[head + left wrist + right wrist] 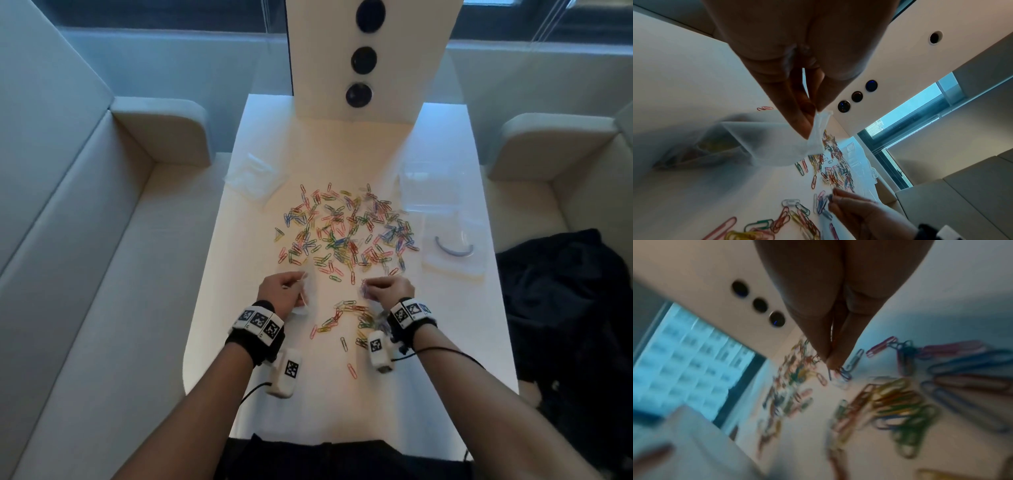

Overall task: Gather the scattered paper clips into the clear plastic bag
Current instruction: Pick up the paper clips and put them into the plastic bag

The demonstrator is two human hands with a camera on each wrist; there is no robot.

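From the head view, the clear plastic bag (306, 297) is barely made out, pinched by the left hand (281, 291) above the surface (260, 240) beside scattered paper clips (346, 233). In the left wrist view, clips are seen dimly inside the bag (764, 142). The right wrist view is blurred; a few clips (842, 373) are pinched by the right hand (830, 331).

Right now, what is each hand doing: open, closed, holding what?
Left hand: closed, pinching the rim of the clear plastic bag.
Right hand: closed, pinching a few paper clips above the table.
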